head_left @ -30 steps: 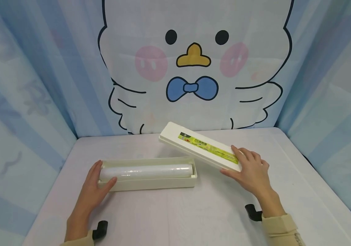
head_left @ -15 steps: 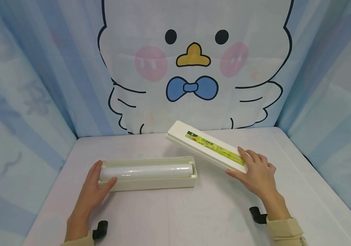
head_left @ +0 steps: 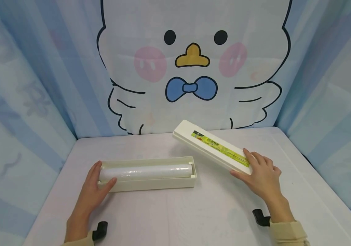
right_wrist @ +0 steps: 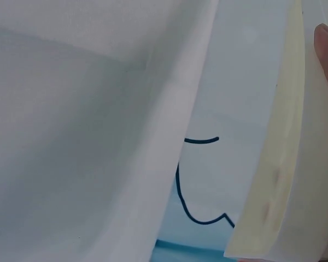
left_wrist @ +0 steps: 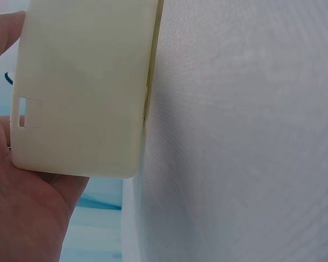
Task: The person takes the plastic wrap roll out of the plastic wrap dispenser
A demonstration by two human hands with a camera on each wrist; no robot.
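A long cream box [head_left: 150, 184] lies on the table with its top off, and a roll of clear plastic wrap [head_left: 147, 172] sits inside it. My left hand [head_left: 90, 193] grips the box's left end, thumb on the front wall and fingers at the back; the left wrist view shows the cream wall [left_wrist: 82, 93] close up. My right hand [head_left: 264, 177] holds the white lid [head_left: 190, 131] by its near right end, thumb along one edge and fingers along the other. That lid, with a yellow-green label [head_left: 219, 147], is tilted above the table, right of the box.
A white cloth covers the table [head_left: 169, 218]. Behind it hangs a curtain [head_left: 193, 112] with a cartoon bird, and blue-and-white curtains [head_left: 18, 136] close in both sides. Black angled pieces [head_left: 100, 230] show beside each wrist.
My right hand has carried the lid to the right, away from the box. The left hand and the box with its roll stay in place.
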